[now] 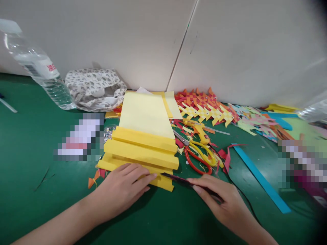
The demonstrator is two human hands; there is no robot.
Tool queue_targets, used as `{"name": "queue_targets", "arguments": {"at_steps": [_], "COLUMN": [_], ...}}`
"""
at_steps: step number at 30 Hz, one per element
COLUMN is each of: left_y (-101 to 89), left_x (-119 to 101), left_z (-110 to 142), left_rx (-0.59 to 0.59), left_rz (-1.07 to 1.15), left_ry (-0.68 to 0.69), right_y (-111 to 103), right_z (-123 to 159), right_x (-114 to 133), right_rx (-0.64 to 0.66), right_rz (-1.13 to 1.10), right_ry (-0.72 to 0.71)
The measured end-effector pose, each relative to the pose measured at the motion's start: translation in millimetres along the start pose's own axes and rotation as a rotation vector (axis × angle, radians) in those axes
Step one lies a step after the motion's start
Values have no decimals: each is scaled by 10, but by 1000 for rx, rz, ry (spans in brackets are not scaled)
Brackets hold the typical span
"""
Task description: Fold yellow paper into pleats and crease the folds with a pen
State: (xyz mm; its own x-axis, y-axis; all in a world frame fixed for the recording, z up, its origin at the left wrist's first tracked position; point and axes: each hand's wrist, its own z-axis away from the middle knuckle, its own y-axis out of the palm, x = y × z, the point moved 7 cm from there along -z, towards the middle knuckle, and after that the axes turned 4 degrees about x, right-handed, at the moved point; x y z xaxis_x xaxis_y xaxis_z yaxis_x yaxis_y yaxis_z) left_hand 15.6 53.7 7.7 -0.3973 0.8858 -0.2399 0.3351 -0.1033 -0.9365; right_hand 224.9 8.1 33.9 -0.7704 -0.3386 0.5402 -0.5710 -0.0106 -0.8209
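A pleated sheet of yellow paper (143,144) lies on the green table, its folds running across. My left hand (125,185) rests on the near folds, fingers bent and pinning the paper down, with the index fingertip near the tool's tip. In my right hand (222,195) is a slim dark craft knife (178,179), gripped between thumb and fingers. Its pointed tip touches or hovers just over the nearest fold; I cannot tell which. Behind the folds lies a pale yellow sheet (145,112). Red-and-yellow-handled scissors (198,158) lie right of the paper.
A yellow glue gun (199,130) sits among paper scraps, its cord running toward my right hand. Woven paper fish (204,110) are heaped by the wall. A blue strip (260,178) lies at right. A water bottle (43,69), cloth pouch (94,88) and blurred-out phone (81,136) are left.
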Motion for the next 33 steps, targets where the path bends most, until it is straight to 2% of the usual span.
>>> {"name": "queue_targets", "arguments": {"at_steps": [6,17,21,26,29,33], "left_y": [60,-93,-173,-292,-379,-379], "left_x": [-45,-185,-211,-157,-94,-30], "left_z": [7,1,28,162,221,195], "left_rx": [1,28,-26,-156,-245,-261], "left_rz": [76,110,92,55,106,190], "left_ry": [58,255,291,259,210,136], "right_y": [185,259,265,258,211,160], "right_z": [-23,40,35,4,-9,13], "right_x": [-26,-138,-136,-130,-151,-129], "right_rx": [109,94,104,108,90,60], "right_rz": [-70,-80,-61,-43,-41,-39], "right_ry": [-18,-53,-47,-43,-24,4]}}
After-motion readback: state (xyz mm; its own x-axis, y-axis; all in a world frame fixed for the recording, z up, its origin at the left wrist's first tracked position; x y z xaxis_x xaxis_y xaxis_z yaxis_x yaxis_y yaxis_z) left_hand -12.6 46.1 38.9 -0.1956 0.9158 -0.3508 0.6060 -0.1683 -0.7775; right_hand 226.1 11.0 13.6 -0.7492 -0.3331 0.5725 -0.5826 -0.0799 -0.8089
